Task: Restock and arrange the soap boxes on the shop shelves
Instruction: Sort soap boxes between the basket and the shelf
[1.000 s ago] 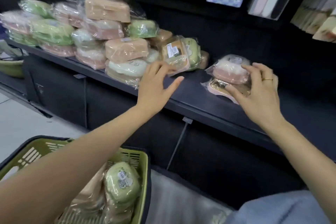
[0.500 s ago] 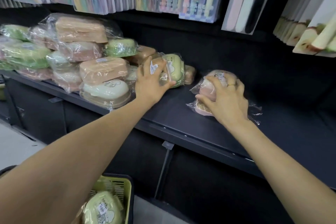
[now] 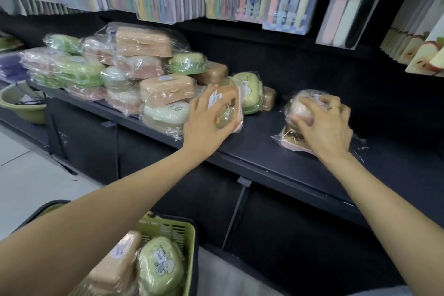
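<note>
On the black shelf (image 3: 259, 151) wrapped soap boxes (image 3: 144, 60) pile up — left hand (image 3: 206, 120) grips an orange wrapped box (image 3: 228, 103), right hand (image 3: 324, 127) a pink one (image 3: 300, 108) — the green basket (image 3: 185, 235) holds more

the left hand (image 3: 206, 115) has closed around an orange soap box (image 3: 228, 108), tipping it away from the pile.

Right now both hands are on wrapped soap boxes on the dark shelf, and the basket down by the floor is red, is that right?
Not quite: the basket is green, not red, as the head view shows. The rest holds: the left hand and the right hand are each on wrapped soap boxes on the dark shelf.
</note>
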